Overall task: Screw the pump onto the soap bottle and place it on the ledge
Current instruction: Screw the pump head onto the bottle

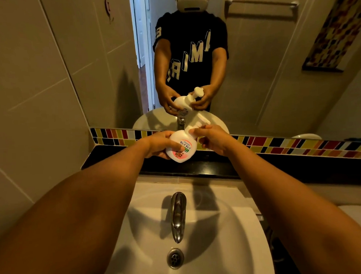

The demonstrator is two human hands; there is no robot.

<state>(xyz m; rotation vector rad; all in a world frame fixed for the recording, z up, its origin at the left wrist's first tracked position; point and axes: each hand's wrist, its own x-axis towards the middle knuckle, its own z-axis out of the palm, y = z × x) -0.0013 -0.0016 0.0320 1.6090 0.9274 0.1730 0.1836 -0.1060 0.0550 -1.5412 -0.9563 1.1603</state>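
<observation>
The rounded white plastic soap bottle with a pink-and-green printed label (181,148) is held in the air over the far edge of the white ceramic basin (202,235), just in front of the black glossy ledge (270,168) that runs below the strip of coloured mosaic tiles (300,145). The left hand (161,144) wraps around the bottle's body from the left, fingers closed across the label. The bottle's long axis is tilted, base toward the near left and neck toward the far right, so its neck points straight into the right hand (214,139). That hand is closed around the white plastic pump head (192,128) at the neck, nozzle peeking out past the fingers. Whether the collar is fully threaded cannot be made out. Judging from this, turning comes from the right hand while the left steadies; the ledge lies just beyond and below both hands, the chrome tap (178,215) nearer
</observation>
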